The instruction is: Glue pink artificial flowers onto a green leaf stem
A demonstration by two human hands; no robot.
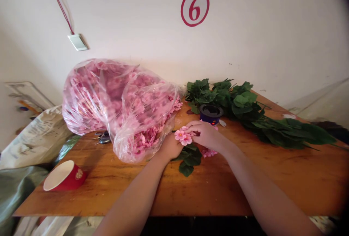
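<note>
The pink blossom cluster (184,136) sat between the hands, around the middle of the wooden surface (109,192), just left of the right fingertips; its stem was hidden, so its long axis could not be told; the right hand (207,134), in from the front-right corner, pinched the petals, palm down; the left hand (173,146) rested opposite, fingers hidden, grip unclear; green leaves (189,159) lay toward the front edge.

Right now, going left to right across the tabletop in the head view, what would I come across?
Going by their middles: red cup, clear bag of pink flowers, left hand, pink blossoms, right hand, large bunch of green leaves.
</note>
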